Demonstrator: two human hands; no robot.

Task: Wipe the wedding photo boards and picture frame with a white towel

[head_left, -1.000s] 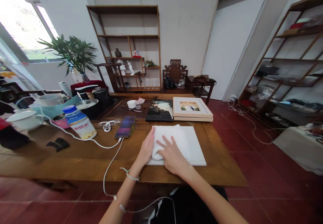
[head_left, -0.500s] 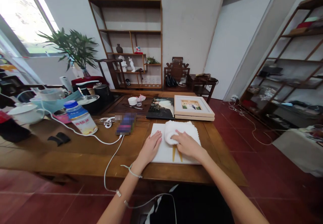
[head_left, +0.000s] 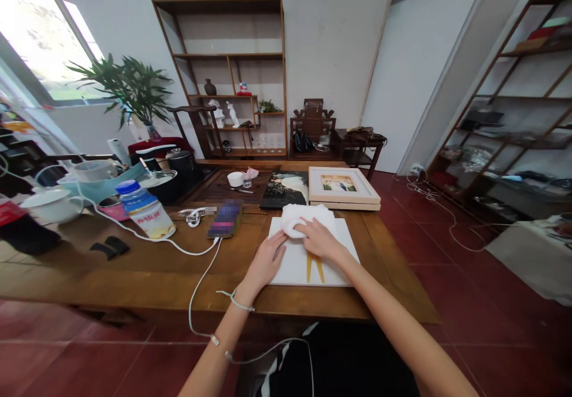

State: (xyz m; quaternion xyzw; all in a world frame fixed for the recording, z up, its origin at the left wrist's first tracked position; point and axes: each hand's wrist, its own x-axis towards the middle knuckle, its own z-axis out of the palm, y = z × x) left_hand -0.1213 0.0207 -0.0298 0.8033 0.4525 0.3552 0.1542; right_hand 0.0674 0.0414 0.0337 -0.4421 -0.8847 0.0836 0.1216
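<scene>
At nine o'clock on the board (head_left: 289, 274), your left hand (head_left: 267, 260) lies flat, fingers loosely spread, holding nothing. At twelve, the cloth (head_left: 304, 213) sits bunched; it looks light, soft and limp, best gathered by its thick fold. At the cloth's five o'clock, your right hand (head_left: 322, 240) touches it; whether the fingers pinch, I cannot tell.

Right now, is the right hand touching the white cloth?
Touching: the head view shows the right hand resting against the near side of the white cloth, with no gap between them.
</scene>
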